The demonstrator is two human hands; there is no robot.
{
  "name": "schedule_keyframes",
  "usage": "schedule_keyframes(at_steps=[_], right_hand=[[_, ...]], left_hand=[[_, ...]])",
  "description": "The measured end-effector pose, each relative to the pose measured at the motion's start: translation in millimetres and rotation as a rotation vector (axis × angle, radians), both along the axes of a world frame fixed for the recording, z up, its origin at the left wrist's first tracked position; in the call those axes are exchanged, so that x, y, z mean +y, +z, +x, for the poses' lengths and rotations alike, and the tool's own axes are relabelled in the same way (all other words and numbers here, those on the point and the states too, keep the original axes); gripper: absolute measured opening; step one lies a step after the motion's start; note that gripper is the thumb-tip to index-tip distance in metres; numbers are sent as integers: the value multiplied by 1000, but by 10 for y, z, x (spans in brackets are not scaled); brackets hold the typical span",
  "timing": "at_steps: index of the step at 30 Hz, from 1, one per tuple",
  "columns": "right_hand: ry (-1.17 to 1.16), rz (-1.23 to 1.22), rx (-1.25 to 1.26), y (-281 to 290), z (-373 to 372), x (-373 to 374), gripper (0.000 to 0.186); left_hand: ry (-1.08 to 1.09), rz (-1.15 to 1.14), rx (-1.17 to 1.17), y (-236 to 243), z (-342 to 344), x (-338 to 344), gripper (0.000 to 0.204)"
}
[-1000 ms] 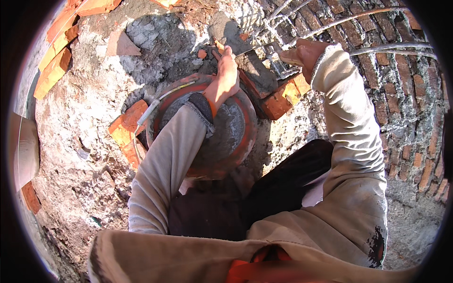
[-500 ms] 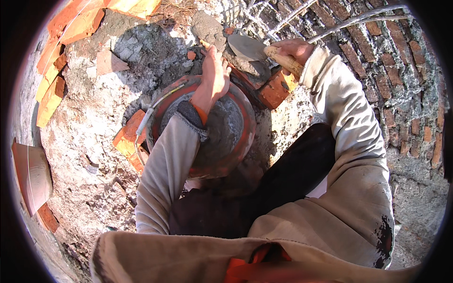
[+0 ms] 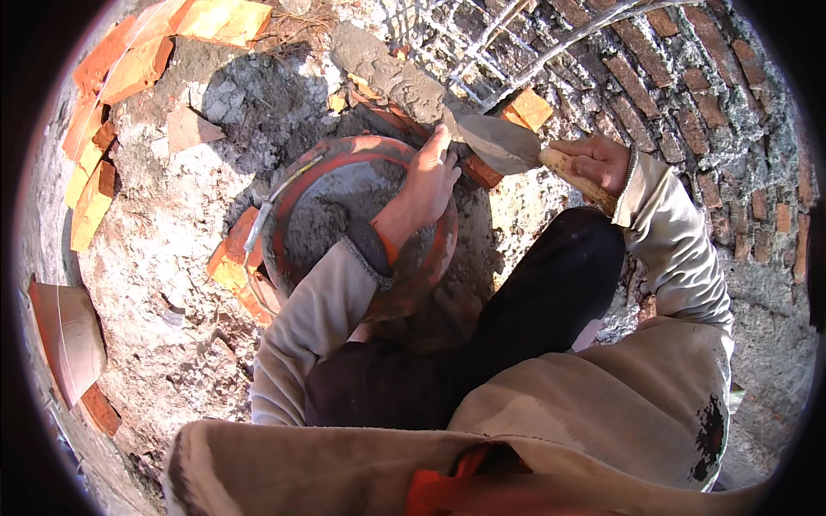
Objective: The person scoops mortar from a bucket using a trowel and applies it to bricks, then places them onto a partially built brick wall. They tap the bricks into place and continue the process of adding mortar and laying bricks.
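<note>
My right hand (image 3: pixel 600 163) is closed around the wooden handle of a trowel (image 3: pixel 501 144). The trowel's grey, mortar-smeared blade points left, over the end of a brick row. Wet grey mortar (image 3: pixel 391 70) lies along that row. At the near end of the mortar, by the blade tip, is my left hand (image 3: pixel 428 185), its index finger stretched out and the others partly bent; nothing shows in it. Below the left wrist stands a round reddish tub (image 3: pixel 277 225) with grey mortar (image 3: pixel 344 193) inside.
An orange brick (image 3: pixel 527 109) sits beyond the blade. Farther right is an old brick wall (image 3: pixel 680 112) with pale rods (image 3: pixel 568 62) before it. A hose-like tube (image 3: pixel 258 225) hangs over the tub's left rim. Loose bricks (image 3: pixel 93 205) curve along the left, near a string.
My right hand has drawn the trowel right and toward me, away from the mortar bed. The left hand has shifted right and nearer along the brick row. The whole view has turned slightly.
</note>
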State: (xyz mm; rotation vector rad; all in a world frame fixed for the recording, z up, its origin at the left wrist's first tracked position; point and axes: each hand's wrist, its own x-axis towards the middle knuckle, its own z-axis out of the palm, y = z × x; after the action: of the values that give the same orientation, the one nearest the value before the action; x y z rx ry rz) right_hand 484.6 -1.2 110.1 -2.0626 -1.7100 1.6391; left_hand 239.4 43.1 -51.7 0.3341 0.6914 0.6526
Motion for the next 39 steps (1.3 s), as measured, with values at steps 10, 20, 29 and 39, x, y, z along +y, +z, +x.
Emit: schedule_keyframes(at_steps=[10, 20, 29, 39], right_hand=[[632, 332, -569, 255, -1397, -311, 38], [514, 666, -476, -667, -1447, -632, 51], [125, 131, 338, -1119, -1667, -1065, 52], [196, 104, 111, -910, -1360, -845, 31]], left_hand=[[535, 794, 1088, 798, -2614, -577, 58], [541, 212, 133, 53, -2332, -758, 47], [657, 180, 60, 217, -1900, -869, 42], [628, 137, 105, -47, -2294, -770, 60]])
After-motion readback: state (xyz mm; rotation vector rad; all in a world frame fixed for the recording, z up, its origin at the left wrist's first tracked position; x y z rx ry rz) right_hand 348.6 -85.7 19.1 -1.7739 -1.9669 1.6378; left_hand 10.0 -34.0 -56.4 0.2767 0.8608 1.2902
